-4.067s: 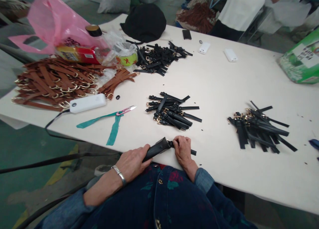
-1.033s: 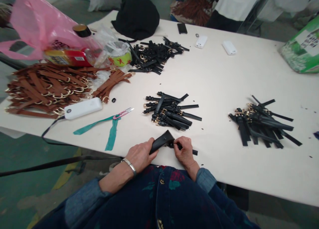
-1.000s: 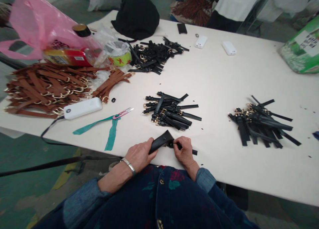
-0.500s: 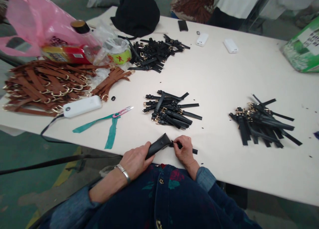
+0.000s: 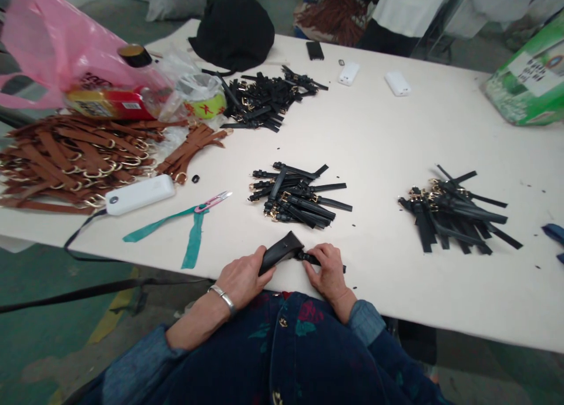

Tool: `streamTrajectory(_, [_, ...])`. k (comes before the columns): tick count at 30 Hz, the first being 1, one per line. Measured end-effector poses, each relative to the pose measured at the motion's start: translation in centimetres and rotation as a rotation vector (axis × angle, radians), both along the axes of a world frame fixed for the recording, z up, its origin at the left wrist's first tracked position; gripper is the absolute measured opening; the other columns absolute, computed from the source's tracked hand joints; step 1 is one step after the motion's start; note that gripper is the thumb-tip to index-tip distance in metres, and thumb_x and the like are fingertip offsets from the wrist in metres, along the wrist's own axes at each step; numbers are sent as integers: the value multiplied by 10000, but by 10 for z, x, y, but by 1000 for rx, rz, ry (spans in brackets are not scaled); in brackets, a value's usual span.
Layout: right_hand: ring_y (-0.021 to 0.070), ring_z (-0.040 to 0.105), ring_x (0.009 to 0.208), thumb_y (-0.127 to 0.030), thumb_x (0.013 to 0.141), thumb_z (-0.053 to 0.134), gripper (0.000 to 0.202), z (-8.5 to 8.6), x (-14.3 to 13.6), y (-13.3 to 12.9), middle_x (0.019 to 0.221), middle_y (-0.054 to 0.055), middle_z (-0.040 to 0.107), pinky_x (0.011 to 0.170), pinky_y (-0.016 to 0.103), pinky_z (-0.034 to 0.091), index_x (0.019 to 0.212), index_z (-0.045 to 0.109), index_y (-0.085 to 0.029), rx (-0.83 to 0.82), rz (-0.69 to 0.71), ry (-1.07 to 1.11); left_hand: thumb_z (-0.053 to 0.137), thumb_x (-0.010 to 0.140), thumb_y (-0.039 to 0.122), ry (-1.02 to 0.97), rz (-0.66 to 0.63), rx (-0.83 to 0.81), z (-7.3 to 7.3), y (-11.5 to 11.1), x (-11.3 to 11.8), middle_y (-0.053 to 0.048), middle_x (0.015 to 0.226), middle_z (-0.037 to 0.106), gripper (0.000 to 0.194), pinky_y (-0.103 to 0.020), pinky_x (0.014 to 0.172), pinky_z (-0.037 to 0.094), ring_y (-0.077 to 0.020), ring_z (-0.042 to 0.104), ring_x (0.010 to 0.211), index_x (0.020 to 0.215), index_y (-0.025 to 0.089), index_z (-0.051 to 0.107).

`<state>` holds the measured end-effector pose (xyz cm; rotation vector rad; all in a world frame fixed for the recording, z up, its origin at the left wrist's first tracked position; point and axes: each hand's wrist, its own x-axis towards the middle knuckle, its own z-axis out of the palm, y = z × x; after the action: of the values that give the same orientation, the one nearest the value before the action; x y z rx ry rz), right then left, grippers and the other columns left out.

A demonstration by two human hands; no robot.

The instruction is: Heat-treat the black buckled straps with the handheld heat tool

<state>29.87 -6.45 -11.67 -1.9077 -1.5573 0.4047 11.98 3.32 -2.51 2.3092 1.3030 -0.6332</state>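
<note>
My left hand (image 5: pixel 244 277), with a silver bangle at the wrist, grips a wide black leather-like piece (image 5: pixel 282 252) with a pointed end and a small dot near its tip. Close to that tip, my right hand (image 5: pixel 327 271) has its thumb and fingers closed around a narrow black strap (image 5: pixel 311 257) lying low over the table edge. The strap's tail shows beyond my fingers. Whether the two pieces are joined I cannot tell. Just beyond my hands lies a pile of black buckle straps (image 5: pixel 299 196) with gold buckles.
Another pile of black straps (image 5: pixel 458 217) lies right. Brown straps (image 5: pixel 74 152), a white power bank (image 5: pixel 140 194) and pink thread snips (image 5: pixel 213 201) with green ribbon lie left. Farther back are a black cap (image 5: pixel 235 32), more black straps (image 5: pixel 264 96) and a green bag (image 5: pixel 529 79).
My right fingers have shifted from a raised pinch at the strap's near end to lying lower along it. My left hand keeps its grip. The whole view has shifted slightly.
</note>
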Motion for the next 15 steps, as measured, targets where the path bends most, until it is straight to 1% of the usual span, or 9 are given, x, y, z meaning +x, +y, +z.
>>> streamTrajectory(3, [203,452,866,-244,718,559,178,-1,2,-4,857,53,521,775,355,330,888,573,-196,-5,18,13,324,798,477,17,2,-3,-1,1,0,-75,824,635,369,-287,605,393,-210,605,748,1036,208,407])
streamTrajectory(7, [204,453,876,-246,721,567,194,-3,7,-8,888,55,526,778,357,332,910,579,-205,4,31,27,315,798,483,-3,-33,5,-4,1,-2,-69,806,632,371,-275,585,387,-198,601,712,1037,214,401])
streamTrajectory(9, [202,456,871,-253,722,573,195,-4,9,-9,889,53,530,774,356,334,911,581,-208,9,35,31,313,797,485,11,-47,10,-3,3,-4,-66,802,630,366,-272,580,384,-193,598,699,1029,217,402])
streamTrajectory(12, [199,457,862,-255,726,573,192,-4,11,-10,881,50,536,767,351,334,912,577,-207,10,47,42,318,798,477,34,-78,33,6,6,-7,-65,825,630,343,-280,598,387,-198,596,721,1011,223,407])
streamTrajectory(15, [196,455,855,-253,730,568,176,-1,10,-8,868,45,542,761,342,330,899,572,-206,-2,60,38,310,804,467,33,-93,61,21,8,-9,-61,857,626,324,-283,608,386,-197,593,730,994,225,411])
